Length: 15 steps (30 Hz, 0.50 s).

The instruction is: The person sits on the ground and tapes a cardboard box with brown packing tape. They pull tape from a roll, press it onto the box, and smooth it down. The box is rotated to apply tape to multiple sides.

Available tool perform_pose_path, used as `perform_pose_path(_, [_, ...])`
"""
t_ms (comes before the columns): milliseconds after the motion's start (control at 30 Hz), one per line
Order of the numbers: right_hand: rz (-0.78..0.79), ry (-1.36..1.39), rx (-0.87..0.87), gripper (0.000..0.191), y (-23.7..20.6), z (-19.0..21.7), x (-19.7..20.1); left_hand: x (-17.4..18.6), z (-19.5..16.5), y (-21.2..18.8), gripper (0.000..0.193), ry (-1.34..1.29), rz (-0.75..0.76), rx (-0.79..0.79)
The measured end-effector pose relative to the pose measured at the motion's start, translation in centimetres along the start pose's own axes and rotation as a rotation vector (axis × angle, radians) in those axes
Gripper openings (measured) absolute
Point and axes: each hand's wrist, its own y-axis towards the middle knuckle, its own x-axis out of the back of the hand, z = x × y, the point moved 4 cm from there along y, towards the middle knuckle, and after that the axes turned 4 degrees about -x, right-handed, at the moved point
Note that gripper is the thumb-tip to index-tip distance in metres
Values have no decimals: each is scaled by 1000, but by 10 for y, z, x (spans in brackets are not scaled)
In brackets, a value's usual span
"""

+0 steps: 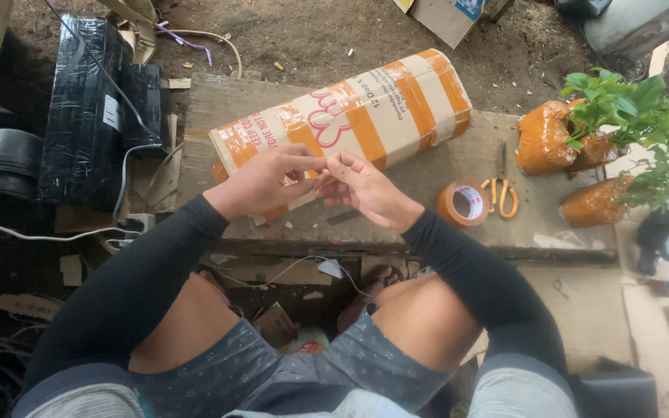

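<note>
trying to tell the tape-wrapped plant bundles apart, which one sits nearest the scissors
The upper bundle, just right of the orange-handled scissors on the board. The lower bundle lies further right, towards the board's edge.

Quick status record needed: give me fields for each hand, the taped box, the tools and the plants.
left hand: fingertips pinched together with the right's, in front of the box
right hand: fingertips meet the left's; what they pinch is too small to tell
box: cardboard, wrapped in orange tape bands, lying on its side on the wooden board
tape roll: orange, flat on the board, right of the hands
scissors: orange handles, beside the roll
plants: leafy, roots wrapped in orange tape, far right
</note>
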Motion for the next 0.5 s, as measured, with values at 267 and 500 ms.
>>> perform_pose_path(267, [-12,18,-1,28,1,-1,1,-2,3,-1,40,6,-2,21])
perform_pose_path(500, [-39,12,-8,28,1,-1,2,-3,5,-3,49,22,5,8])
